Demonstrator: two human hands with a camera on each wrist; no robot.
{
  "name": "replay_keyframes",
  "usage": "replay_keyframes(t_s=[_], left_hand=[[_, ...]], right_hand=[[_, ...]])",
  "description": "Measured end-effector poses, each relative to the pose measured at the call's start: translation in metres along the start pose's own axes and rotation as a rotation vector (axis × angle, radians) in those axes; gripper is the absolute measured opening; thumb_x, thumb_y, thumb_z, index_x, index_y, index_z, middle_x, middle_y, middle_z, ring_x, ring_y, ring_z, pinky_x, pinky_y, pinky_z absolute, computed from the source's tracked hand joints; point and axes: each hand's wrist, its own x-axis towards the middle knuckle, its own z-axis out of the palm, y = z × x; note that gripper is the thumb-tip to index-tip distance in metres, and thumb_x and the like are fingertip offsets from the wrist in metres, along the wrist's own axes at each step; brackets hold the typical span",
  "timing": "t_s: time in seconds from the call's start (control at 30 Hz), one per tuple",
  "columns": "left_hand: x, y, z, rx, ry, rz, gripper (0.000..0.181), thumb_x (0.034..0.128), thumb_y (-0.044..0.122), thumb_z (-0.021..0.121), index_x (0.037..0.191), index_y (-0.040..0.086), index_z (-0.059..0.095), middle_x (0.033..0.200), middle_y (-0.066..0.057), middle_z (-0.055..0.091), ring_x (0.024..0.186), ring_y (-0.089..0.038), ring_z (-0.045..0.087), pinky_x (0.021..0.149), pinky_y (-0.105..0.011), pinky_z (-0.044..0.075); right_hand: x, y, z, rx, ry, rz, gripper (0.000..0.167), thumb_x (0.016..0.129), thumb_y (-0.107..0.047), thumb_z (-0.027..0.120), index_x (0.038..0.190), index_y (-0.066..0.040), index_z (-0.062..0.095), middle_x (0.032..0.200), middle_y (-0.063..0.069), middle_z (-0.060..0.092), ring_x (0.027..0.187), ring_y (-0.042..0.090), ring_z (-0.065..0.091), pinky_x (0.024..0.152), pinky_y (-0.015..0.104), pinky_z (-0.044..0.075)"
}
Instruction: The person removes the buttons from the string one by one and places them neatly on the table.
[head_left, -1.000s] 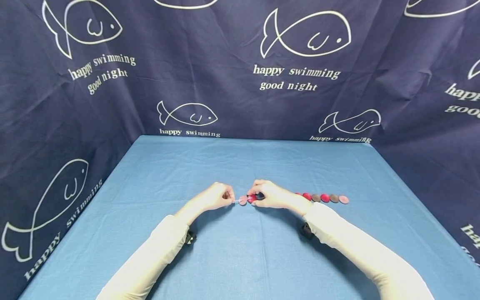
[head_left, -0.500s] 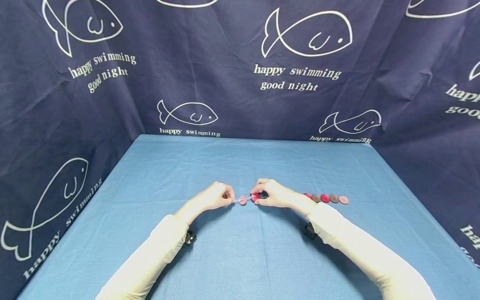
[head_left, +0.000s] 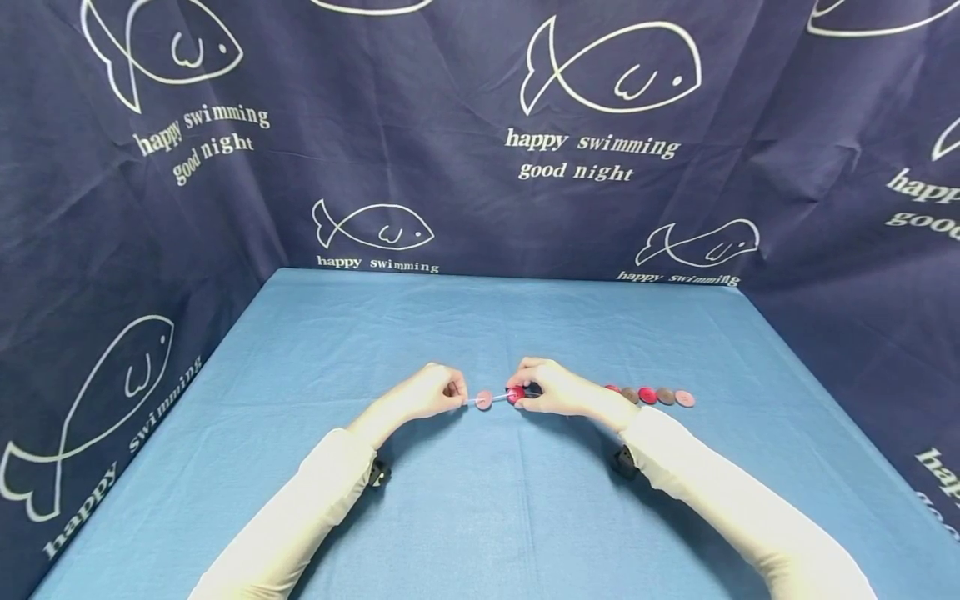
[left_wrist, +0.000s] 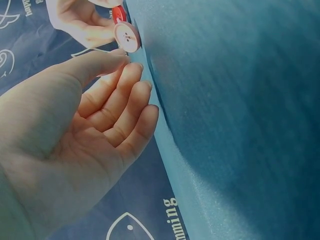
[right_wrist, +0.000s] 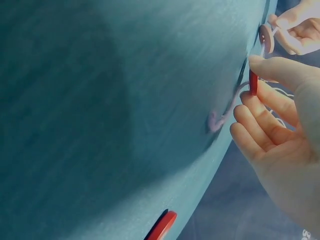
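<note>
In the head view my left hand [head_left: 437,392] pinches the end of a thin pale string [head_left: 500,397] between thumb and index finger. A pink button [left_wrist: 127,37] hangs threaded on it, just beyond those fingertips. My right hand [head_left: 551,388] pinches a red button [right_wrist: 253,82] by its edge. The string passes through this one too, and a short stretch runs taut between both buttons. From the red button the string's loose tail [right_wrist: 216,122] drops to the cloth in the right wrist view. The fingertips hide part of the red button.
A row of buttons lies right of my right wrist: red, brown, another red button [head_left: 647,396], brown and a pink button [head_left: 685,398]. The forearm hides part of the row. Blue cloth [head_left: 450,517] covers the table; dark printed curtains [head_left: 480,233] enclose it.
My right hand has moved slightly right with the red button, widening the gap to the pink button. My left hand has stayed in place.
</note>
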Motion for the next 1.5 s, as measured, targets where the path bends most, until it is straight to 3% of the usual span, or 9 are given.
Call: replay_keyframes(t_s=[0.4,1.0,1.5], left_hand=[[-0.001,-0.001,0.001,-0.008,-0.002,-0.014,0.006,0.0822,0.006,0.064,0.077,0.008,0.065,0.066,0.002,0.063,0.058,0.0,0.05,0.055,-0.016,0.043],[0.0,0.0,-0.001,0.008,0.021,-0.016,0.007,0.0809,0.004,0.062,0.076,0.008,0.065,0.064,0.002,0.063,0.055,-0.001,0.051,0.055,-0.016,0.044],[-0.001,-0.001,-0.002,0.016,0.04,-0.039,0.005,0.0798,0.004,0.063,0.077,0.008,0.064,0.065,0.002,0.062,0.056,-0.001,0.05,0.057,-0.017,0.044]], right_hand=[[-0.004,0.002,0.0,0.003,-0.013,0.037,0.02,0.079,-0.011,0.071,0.098,-0.006,0.07,0.089,0.004,0.059,0.085,0.019,0.057,0.079,0.03,0.047],[-0.011,0.003,-0.003,0.013,0.026,0.007,0.021,0.077,-0.008,0.071,0.098,-0.003,0.069,0.087,0.006,0.06,0.081,0.021,0.056,0.075,0.031,0.047],[-0.016,0.005,-0.006,0.018,0.029,0.038,0.021,0.077,-0.01,0.072,0.098,-0.005,0.07,0.088,0.005,0.06,0.083,0.02,0.057,0.077,0.029,0.046]])
